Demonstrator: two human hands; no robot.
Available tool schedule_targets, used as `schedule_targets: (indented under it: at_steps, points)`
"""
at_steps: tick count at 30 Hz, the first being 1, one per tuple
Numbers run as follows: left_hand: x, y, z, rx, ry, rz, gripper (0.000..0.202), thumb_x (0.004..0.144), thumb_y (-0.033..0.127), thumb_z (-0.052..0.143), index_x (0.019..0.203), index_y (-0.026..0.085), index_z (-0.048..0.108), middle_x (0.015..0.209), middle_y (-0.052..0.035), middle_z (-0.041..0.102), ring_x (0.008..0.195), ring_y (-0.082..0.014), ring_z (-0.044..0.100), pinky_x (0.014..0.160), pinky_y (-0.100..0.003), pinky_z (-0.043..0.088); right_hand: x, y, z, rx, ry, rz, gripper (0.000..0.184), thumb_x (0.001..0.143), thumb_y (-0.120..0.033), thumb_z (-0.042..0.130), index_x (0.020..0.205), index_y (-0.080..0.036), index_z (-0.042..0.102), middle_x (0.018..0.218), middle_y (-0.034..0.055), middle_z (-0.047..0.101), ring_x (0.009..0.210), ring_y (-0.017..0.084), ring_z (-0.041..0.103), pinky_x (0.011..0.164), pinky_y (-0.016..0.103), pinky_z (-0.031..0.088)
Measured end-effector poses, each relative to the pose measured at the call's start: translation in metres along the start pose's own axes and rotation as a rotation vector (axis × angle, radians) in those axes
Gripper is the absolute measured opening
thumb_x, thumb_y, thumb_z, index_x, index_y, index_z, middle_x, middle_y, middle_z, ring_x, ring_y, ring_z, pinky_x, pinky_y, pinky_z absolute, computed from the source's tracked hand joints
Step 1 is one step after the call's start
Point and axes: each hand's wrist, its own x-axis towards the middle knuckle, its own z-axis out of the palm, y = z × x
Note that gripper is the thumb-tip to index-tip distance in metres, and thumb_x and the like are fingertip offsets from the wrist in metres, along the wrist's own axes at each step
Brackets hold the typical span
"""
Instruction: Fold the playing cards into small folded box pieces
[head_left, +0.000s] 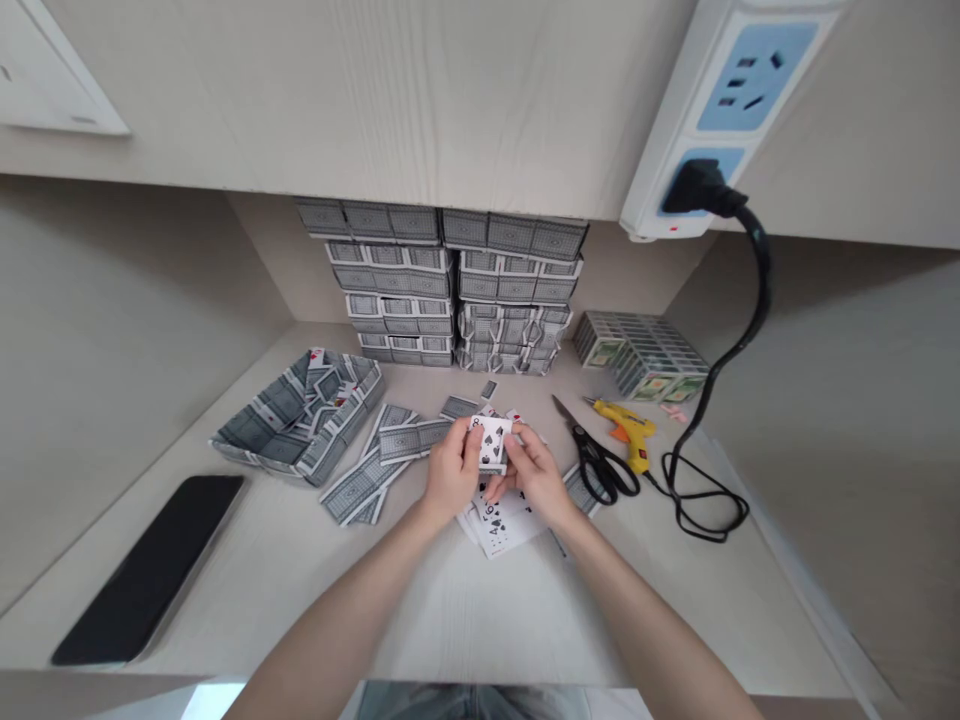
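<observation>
A: Where is the card (493, 440)?

B: Just above the middle of the frame, face up with spades showing, held off the table (465, 620). The left hand (450, 470) curls its fingers round the left edge. The right hand (536, 475) closes thumb and fingertips on the right edge. Both grips are narrow and hold only the card.

A: What could go wrong?

B: If one hand presses harder, I'd judge the card could crease. It could also slip and drop among the loose cards (499, 525) right below the hands and get mixed in.

A: Anything to the side?

B: The scissors (596, 462) lie just right of the right hand, blades pointing to the upper left, and a sideways wrist could catch them. Beyond them is the glue gun (628, 430). Its cable (705, 500) seems to run to the socket (709, 170) at upper right, so the tip may be hot.
</observation>
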Motion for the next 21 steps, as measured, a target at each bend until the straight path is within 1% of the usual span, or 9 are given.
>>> schedule_targets:
  at_steps: [3,5,8,11,13,16,21]
  points:
    - [-0.0012,0.0003,-0.0026,-0.021,0.016,0.005,0.025,0.084,0.038,0.040,0.070,0.019,0.050,0.054,0.0041,0.046,0.050,-0.0097,0.042,0.050,-0.021,0.031,-0.0014,0.0019,0.0025,0.020,-0.045,0.032,0.034,0.077,-0.055,0.049,0.087,-0.026,0.035,0.044,-0.0072,0.053,0.036,0.018,0.056,0.034,0.027,0.042]
    - [-0.0023,0.0001,-0.0033,-0.051,0.014,0.003,0.026,0.084,0.038,0.041,0.068,0.019,0.049,0.053,0.0045,0.045,0.049,-0.0096,0.042,0.050,-0.021,0.031,-0.0023,0.0027,0.0035,0.025,-0.054,0.050,0.035,0.076,-0.056,0.048,0.085,-0.026,0.034,0.043,-0.0076,0.053,0.036,0.018,0.055,0.034,0.027,0.042]
    - [-0.0042,0.0004,-0.0024,-0.077,0.008,0.001,0.026,0.085,0.039,0.039,0.074,0.019,0.052,0.054,0.0042,0.049,0.050,-0.0099,0.045,0.051,-0.021,0.033,-0.0035,0.0015,0.0036,0.021,-0.047,0.046,0.035,0.076,-0.056,0.047,0.088,-0.026,0.034,0.042,-0.0080,0.052,0.035,0.018,0.055,0.036,0.029,0.044]
    - [-0.0051,0.0015,-0.0006,-0.079,0.010,-0.004,0.027,0.086,0.038,0.037,0.090,0.019,0.055,0.062,0.0025,0.056,0.053,-0.0107,0.049,0.054,-0.021,0.036,-0.0045,-0.0013,0.0033,0.009,-0.006,-0.013,0.039,0.078,-0.054,0.047,0.102,-0.027,0.034,0.042,-0.0080,0.052,0.034,0.018,0.053,0.036,0.029,0.044]
    - [-0.0048,0.0020,-0.0001,-0.080,-0.007,-0.002,0.028,0.086,0.037,0.036,0.097,0.019,0.055,0.069,0.0006,0.060,0.058,-0.0113,0.052,0.056,-0.022,0.038,-0.0047,-0.0020,0.0035,0.008,0.007,-0.043,0.041,0.078,-0.053,0.047,0.106,-0.027,0.032,0.043,-0.0077,0.054,0.033,0.018,0.053,0.036,0.029,0.044]
    - [-0.0036,0.0020,-0.0004,-0.102,-0.035,-0.007,0.026,0.086,0.036,0.038,0.096,0.019,0.055,0.074,-0.0006,0.061,0.063,-0.0118,0.053,0.059,-0.022,0.039,-0.0040,0.0002,0.0038,0.012,0.002,-0.038,0.038,0.079,-0.052,0.047,0.103,-0.027,0.032,0.043,-0.0080,0.053,0.032,0.017,0.052,0.035,0.028,0.044]
    - [-0.0028,-0.0010,0.0006,-0.189,-0.025,-0.076,0.020,0.084,0.035,0.040,0.087,0.019,0.053,0.066,0.0018,0.056,0.059,-0.0116,0.050,0.057,-0.022,0.039,-0.0029,0.0053,0.0023,0.000,-0.016,-0.006,0.031,0.081,-0.052,0.043,0.096,-0.027,0.032,0.042,-0.0086,0.051,0.033,0.018,0.053,0.034,0.028,0.043]
